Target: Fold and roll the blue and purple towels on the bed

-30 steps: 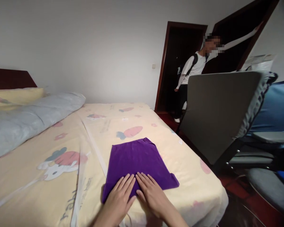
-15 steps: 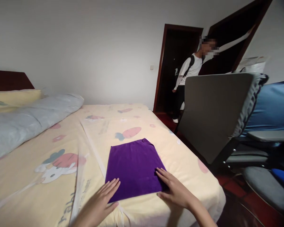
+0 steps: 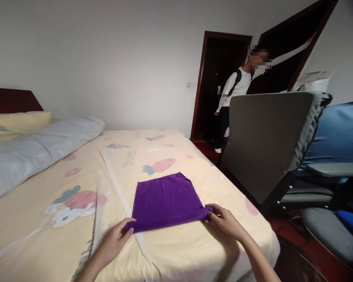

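The cloth (image 3: 164, 199) lies on the bed (image 3: 176, 252), near edge turned over. Your left hand (image 3: 114, 239) pinches its left near corner; your right hand (image 3: 226, 222) pinches the right. For an even fold, match both grips' height and tension.

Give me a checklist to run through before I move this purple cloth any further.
1. Left hand gripping the near left corner of the purple cloth: ok.
2. Right hand gripping the near right corner: ok.
3. Far corners lying flat: not ok, the far right one is curled over.
4. Cloth within the bed's edges: ok.
5. Underside free of creases: cannot tell, it is hidden.
6. Other person clear of the cloth: ok, standing beyond the bed near the doorway.
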Available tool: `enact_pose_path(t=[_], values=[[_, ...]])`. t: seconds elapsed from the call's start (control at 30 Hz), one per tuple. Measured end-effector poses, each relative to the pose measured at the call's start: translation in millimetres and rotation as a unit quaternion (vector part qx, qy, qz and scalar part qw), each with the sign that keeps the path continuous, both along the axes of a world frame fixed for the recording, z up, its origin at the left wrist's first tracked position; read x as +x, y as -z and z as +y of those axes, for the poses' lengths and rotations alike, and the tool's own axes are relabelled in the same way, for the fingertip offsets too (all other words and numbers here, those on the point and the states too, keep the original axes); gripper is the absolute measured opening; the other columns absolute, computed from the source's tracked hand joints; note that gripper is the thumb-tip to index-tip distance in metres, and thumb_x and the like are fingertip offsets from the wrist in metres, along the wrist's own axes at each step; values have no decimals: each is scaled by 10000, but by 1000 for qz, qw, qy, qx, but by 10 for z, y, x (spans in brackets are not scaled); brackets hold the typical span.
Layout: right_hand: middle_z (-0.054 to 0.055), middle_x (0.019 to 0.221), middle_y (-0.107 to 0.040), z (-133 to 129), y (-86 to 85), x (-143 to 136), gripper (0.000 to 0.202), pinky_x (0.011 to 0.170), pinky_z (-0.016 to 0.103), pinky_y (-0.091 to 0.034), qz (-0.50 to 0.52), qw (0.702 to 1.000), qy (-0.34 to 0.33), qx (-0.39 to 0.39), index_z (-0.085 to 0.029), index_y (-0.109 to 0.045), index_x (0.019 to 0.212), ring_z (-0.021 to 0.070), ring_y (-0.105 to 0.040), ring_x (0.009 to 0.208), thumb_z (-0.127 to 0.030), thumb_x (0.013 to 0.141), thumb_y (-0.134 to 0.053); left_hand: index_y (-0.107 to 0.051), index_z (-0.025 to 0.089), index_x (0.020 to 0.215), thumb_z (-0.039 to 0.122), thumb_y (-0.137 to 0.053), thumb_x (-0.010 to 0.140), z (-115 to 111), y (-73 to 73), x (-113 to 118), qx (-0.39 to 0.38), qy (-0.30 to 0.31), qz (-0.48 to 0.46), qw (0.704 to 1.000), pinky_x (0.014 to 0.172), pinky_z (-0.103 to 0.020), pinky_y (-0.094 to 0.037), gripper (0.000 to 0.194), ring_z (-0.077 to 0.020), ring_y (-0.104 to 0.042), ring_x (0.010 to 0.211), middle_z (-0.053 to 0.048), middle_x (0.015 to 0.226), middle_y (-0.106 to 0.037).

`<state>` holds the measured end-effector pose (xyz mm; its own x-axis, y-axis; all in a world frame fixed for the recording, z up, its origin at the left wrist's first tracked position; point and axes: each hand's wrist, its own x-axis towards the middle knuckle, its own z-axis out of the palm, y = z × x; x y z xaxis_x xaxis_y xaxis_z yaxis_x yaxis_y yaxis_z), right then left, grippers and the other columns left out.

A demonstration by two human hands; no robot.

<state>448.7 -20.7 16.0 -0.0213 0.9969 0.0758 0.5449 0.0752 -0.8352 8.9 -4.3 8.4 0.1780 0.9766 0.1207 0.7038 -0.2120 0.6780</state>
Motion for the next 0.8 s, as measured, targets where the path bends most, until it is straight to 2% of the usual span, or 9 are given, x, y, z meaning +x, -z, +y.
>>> enact_pose_path(t=[0.13,0.23,0.3,0.37,0.47,0.6,0.7,0.8], values=[[111,1101,-741,251,182,38,482,868,334,-553,27,995,90,-24,-146,-632,1226,261,-694,1036,-478,895,-521,-623,192,1171,561,-476,862,190,82,45,-23,-62,-83,994,842,-266,-551,502,-231,-722,980,-66,996,-773],[121,1038,-758,410,295,32,450,757,296,-573,40,988,128,-70,-122,-665,1182,251,-731,914,-439,883,-554,-678,183,1054,618,-474,830,264,49,108,-45,-104,-21,993,796,-276,-531,531,-264,-727,941,-86,939,-779],[126,1004,-764,481,332,14,399,705,284,-568,37,986,140,-82,-112,-697,1124,248,-737,853,-392,863,-581,-704,193,946,630,-473,821,276,-6,148,-62,-118,28,991,740,-270,-501,510,-273,-723,906,-90,886,-776],[122,985,-767,522,347,-2,358,689,276,-560,38,985,143,-84,-118,-716,1073,245,-735,847,-373,854,-593,-700,197,881,627,-466,826,279,-41,174,-71,-126,37,989,693,-263,-470,493,-269,-719,873,-89,835,-767],[105,917,-772,541,361,-15,335,659,267,-550,49,985,143,-87,-128,-716,1044,225,-730,792,-375,863,-581,-674,191,875,674,-433,816,307,-14,183,-95,-128,1,987,573,-259,-441,543,-242,-706,709,-62,701,-724],[75,748,-749,536,393,-30,324,552,268,-518,79,984,133,-90,-131,-689,1047,197,-693,620,-374,882,-553,-629,163,855,807,-397,717,375,87,159,-156,-127,-74,977,410,-265,-387,698,-201,-595,451,0,510,-591],[85,816,-752,533,412,-49,288,560,274,-544,153,975,126,-99,-145,-652,1064,204,-709,672,-352,886,-559,-590,180,765,837,-459,657,376,104,131,-161,-121,-111,973,422,-274,-418,678,-184,-562,419,26,462,-546],[98,874,-753,519,404,-66,265,611,295,-579,195,966,131,-106,-151,-627,1083,221,-726,751,-319,886,-572,-576,195,743,788,-560,660,323,66,108,-135,-105,-145,975,581,-293,-530,599,-201,-656,562,5,567,-630]])
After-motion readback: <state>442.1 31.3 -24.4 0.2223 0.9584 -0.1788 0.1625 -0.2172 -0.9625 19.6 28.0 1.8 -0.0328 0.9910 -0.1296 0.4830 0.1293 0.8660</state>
